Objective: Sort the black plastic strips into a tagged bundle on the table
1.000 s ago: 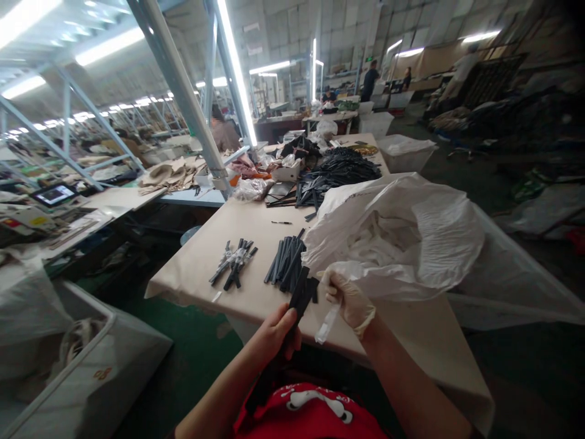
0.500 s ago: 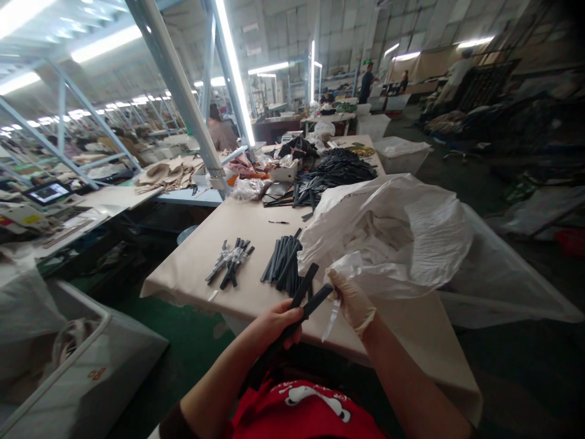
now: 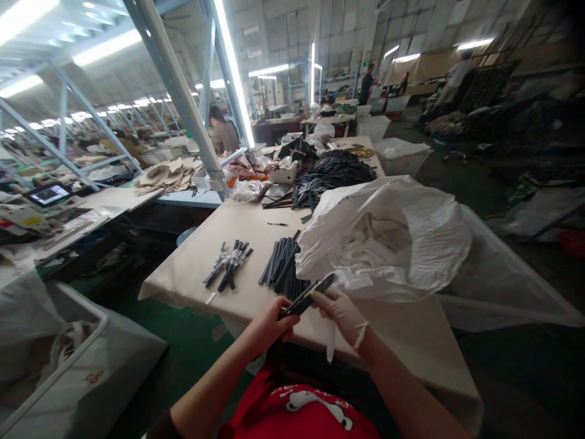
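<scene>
My bare left hand [image 3: 274,320] is closed around the near end of dark flat strips [image 3: 307,299], above the table's front edge. In a pale glove, my right hand [image 3: 339,314] pinches the strips near their far end. From under the right hand dangles a thin whitish plastic strip [image 3: 330,342]. Just beyond my hands, on the table, lies a pile of loose dark strips [image 3: 281,262]. Left of that pile, several dark strips wrapped at the middle in clear plastic form crossed bundles [image 3: 228,265].
The beige table [image 3: 183,262] has a large white sack [image 3: 388,238] at its right. A pen [image 3: 276,224] and a bigger heap of dark strips [image 3: 338,174] lie farther back. A grey bin [image 3: 114,360] stands at lower left, and a slanted metal post [image 3: 178,91] rises beyond.
My right hand has moved left and down onto the strips, which now lie closer together and flatter. The whitish strip hangs lower beneath it.
</scene>
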Demonstrator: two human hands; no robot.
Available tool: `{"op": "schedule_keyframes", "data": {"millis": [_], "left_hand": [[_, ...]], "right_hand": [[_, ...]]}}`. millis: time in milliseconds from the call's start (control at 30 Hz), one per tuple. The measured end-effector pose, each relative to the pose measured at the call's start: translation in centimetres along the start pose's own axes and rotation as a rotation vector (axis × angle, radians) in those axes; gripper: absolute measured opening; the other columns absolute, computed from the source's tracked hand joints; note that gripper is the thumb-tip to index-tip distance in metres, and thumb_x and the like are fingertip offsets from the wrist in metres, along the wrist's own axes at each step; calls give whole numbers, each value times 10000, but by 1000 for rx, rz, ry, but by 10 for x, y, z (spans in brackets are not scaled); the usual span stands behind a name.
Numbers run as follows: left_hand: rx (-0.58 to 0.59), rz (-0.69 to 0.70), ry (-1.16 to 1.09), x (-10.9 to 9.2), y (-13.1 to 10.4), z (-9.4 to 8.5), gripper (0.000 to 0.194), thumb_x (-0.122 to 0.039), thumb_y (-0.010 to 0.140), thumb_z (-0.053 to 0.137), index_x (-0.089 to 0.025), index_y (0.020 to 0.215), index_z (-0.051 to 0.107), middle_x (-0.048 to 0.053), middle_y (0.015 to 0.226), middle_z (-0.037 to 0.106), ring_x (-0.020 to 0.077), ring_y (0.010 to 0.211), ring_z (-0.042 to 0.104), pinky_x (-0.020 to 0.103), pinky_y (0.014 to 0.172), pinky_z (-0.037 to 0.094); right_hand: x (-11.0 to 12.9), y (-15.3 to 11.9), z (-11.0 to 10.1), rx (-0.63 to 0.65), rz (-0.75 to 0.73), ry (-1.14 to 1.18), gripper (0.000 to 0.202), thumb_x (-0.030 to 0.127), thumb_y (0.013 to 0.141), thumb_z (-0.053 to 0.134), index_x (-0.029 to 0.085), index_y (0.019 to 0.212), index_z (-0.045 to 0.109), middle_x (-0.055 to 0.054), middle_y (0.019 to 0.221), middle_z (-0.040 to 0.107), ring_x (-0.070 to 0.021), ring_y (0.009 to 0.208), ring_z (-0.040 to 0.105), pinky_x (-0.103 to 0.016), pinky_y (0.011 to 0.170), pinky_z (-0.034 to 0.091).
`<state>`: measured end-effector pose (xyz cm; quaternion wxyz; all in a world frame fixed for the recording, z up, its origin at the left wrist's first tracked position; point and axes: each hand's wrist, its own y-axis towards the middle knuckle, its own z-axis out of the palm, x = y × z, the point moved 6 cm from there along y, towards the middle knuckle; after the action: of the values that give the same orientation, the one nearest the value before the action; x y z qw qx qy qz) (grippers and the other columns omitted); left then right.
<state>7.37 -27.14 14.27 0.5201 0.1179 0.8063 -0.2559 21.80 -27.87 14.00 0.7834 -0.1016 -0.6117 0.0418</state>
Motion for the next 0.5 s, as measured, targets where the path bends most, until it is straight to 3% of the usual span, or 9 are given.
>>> {"op": "schedule_keyframes", "data": {"millis": [100, 167, 233, 333, 400, 500], "left_hand": [[-61, -8, -54, 1, 0, -8, 339, -385, 777, 469, -160, 1031, 450, -98, 427, 447, 55, 319, 343, 148, 340, 255], [-128, 26, -91, -2, -1, -15, 360, -420, 788, 445, -160, 1038, 466, -109, 403, 400, 51, 316, 307, 149, 339, 232], [-131, 16, -71, -1, -3, -19, 329, -449, 769, 474, -159, 920, 518, -101, 397, 389, 47, 325, 309, 152, 349, 234], [-116, -32, 1, 3, -3, -22, 319, -481, 746, 496, -165, 699, 494, -84, 394, 392, 47, 335, 324, 159, 353, 236], [-171, -11, -17, 5, 0, -26, 321, -480, 754, 473, -175, 658, 452, -80, 404, 393, 50, 343, 329, 163, 359, 246], [-261, 35, -42, 9, 5, -35, 300, -462, 773, 442, -180, 672, 446, -79, 415, 391, 55, 356, 331, 169, 379, 260]], "right_hand": [[-1, 1, 0, -40, -30, 39, 373, 504, 625, 661, 153, 747, 635, 36, 520, 510, -61, 437, 345, -222, 422, 211], [-6, 2, 13, 106, 21, 18, 379, 518, 621, 659, 156, 725, 622, 44, 478, 477, -63, 418, 341, -222, 408, 206], [-9, 3, 22, 194, 61, 48, 378, 518, 609, 671, 157, 704, 610, 52, 464, 447, -57, 407, 316, -220, 394, 190], [-5, 12, 17, 24, -3, 249, 377, 532, 632, 646, 170, 732, 603, 76, 437, 358, -49, 394, 239, -218, 378, 175], [-7, 18, 19, -89, -14, 357, 383, 553, 642, 622, 186, 747, 594, 83, 426, 331, -53, 384, 224, -219, 366, 173], [-18, 26, 41, 29, 117, 345, 368, 531, 605, 662, 185, 691, 571, 70, 452, 388, -56, 388, 272, -218, 359, 177]]}}
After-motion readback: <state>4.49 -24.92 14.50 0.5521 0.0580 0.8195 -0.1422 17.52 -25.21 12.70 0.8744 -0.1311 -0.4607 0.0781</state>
